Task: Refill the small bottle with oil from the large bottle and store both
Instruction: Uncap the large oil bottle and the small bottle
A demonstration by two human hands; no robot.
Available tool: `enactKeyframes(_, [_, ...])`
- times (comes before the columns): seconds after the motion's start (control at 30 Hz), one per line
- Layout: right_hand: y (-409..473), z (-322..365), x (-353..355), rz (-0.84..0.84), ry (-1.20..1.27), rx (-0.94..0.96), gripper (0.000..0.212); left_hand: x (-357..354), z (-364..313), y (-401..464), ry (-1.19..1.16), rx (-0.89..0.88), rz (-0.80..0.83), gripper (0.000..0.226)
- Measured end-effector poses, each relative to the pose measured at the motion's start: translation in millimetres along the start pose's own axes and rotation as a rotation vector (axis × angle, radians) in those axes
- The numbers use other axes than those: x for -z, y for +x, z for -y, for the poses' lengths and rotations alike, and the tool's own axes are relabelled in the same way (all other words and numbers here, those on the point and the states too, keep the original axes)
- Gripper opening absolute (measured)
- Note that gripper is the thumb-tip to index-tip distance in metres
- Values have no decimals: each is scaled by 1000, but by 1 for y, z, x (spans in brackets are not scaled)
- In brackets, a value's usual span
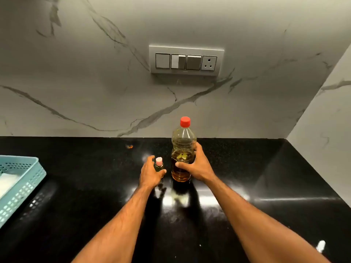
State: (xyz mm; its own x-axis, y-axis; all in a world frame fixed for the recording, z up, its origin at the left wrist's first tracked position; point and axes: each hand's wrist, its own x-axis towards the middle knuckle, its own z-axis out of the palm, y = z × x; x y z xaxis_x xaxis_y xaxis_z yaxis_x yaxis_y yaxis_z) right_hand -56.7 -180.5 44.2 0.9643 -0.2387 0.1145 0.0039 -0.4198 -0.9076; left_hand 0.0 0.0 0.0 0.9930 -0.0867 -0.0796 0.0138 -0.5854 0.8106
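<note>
Head view: we hold both bottles upright on the black table.
Our left hand wraps the small bottle, seemingly green; our right hand grips the red-capped large bottle.

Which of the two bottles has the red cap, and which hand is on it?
The large bottle, tall and holding amber oil, has the red cap; the right hand grips it. The small bottle in the left hand has a pale pink cap.
</note>
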Motion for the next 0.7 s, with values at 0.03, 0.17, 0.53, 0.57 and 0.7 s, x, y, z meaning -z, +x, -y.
enactKeyframes(0.03, [1, 0, -2, 17, 21, -2, 92, -2, -1, 1, 12, -14, -1, 61])
enactKeyframes(0.17, [5, -8, -10, 28, 56, -40, 76, -12, 1, 1, 54, -21, -42, 32])
enactKeyframes(0.53, [-62, -6, 14, 26, -44, 3, 66, 8, 25, -99, -14, -82, -18, 32])
enactKeyframes(0.57, [-74, -6, 18, 37, -41, 10, 68, 11, 29, -110, -46, -82, -9, 32])
enactKeyframes(0.7, [-122, -5, 31, 66, -25, 1, 72, 25, 43, -146, -40, -80, 17, 34])
